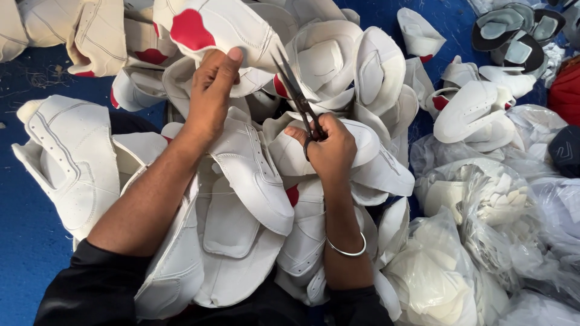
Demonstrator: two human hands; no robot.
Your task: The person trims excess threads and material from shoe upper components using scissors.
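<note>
A blue floor (24, 229) shows only in strips at the left edge and top centre; nearly everything else is buried under a large heap of white shoe uppers (241, 199) that fills the middle of the view and spills onto the person's lap, leaving little open room around the hands. To the right, crumpled clear plastic bags (483, 241) of pale cut pieces crowd up to the right and bottom edges. At the top right corner lie dark grey and black shoe pieces (513, 36), partly cut off by the frame. The left hand (211, 90) reaches up and forward, fingers closed around the edge of a white upper with a red patch (205, 27), thumb on top; this piece is held raised above the heap at top centre, its long axis running roughly left to right, and its top is cut off by the frame. The right hand (329, 148) is gripped on the handles of dark scissors (296, 90), whose blades point up and slightly left, tips just beside the held upper's right edge. The handles are hidden inside the fingers. A thin metal bangle (347, 250) circles the right wrist.
</note>
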